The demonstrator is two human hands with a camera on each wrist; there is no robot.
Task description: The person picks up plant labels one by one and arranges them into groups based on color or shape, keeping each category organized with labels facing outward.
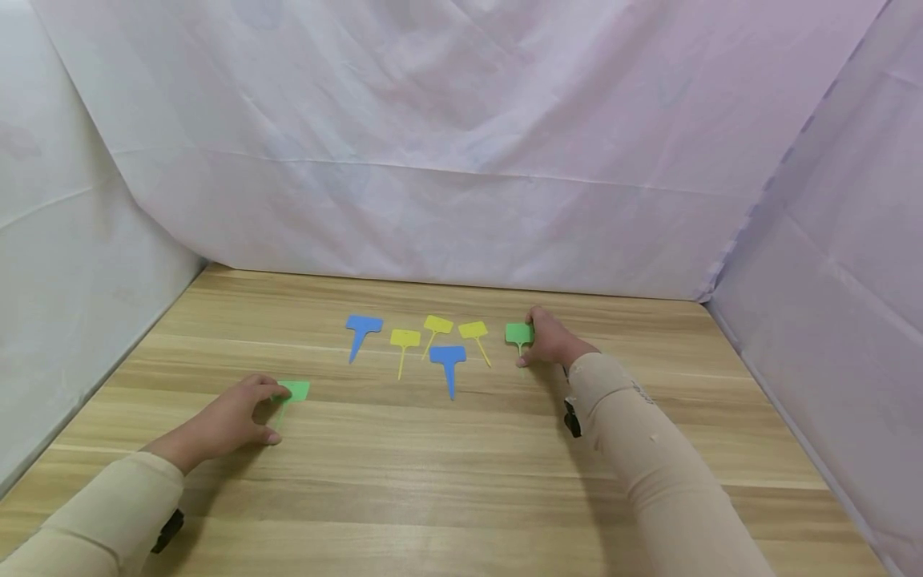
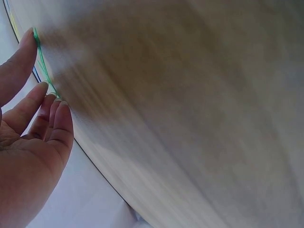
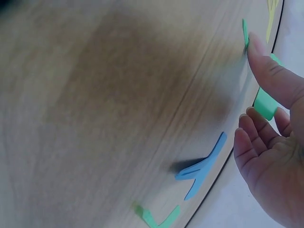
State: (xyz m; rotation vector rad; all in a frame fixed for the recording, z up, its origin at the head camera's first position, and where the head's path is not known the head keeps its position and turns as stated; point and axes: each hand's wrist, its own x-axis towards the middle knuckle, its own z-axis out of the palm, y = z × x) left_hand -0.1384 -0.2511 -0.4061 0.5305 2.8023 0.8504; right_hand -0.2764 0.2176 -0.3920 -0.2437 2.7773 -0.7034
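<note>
At the left, my left hand pinches a green T-shaped plant label, fingers at its head and thumb near the stem's end. The left wrist view shows this label edge-on between thumb and fingertips. Further back on the right, my right hand holds another green plant label, with fingers at the head and thumb by the stem. In the right wrist view its green head shows partly behind the fingers. Between the hands lie yellow plant labels and blue ones.
The wood-grain table meets a pale curtain at the back, with more cloth on both sides. A blue label and another green label lie below the hand in the right wrist view.
</note>
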